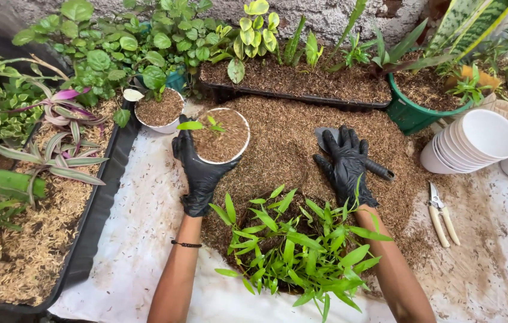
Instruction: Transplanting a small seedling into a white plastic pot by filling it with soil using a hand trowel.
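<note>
My left hand (197, 170), in a black glove, grips the near side of a white pot (223, 136) filled with brown husk and a small green cutting. My right hand (347, 162), also gloved in black, rests flat with spread fingers on a hand trowel (379, 169) that lies on the brown husk pile (284, 143). The trowel's grey blade shows just beyond the fingers. A bunch of green leafy cuttings (299, 251) lies between my forearms at the near edge of the pile.
A second filled white pot (159, 110) stands left of the first. Stacked empty white pots (475, 143) and pruning shears (442, 213) lie right. A green pot (412, 110), black planter trays (95, 209) and many plants ring the white sheet (140, 239).
</note>
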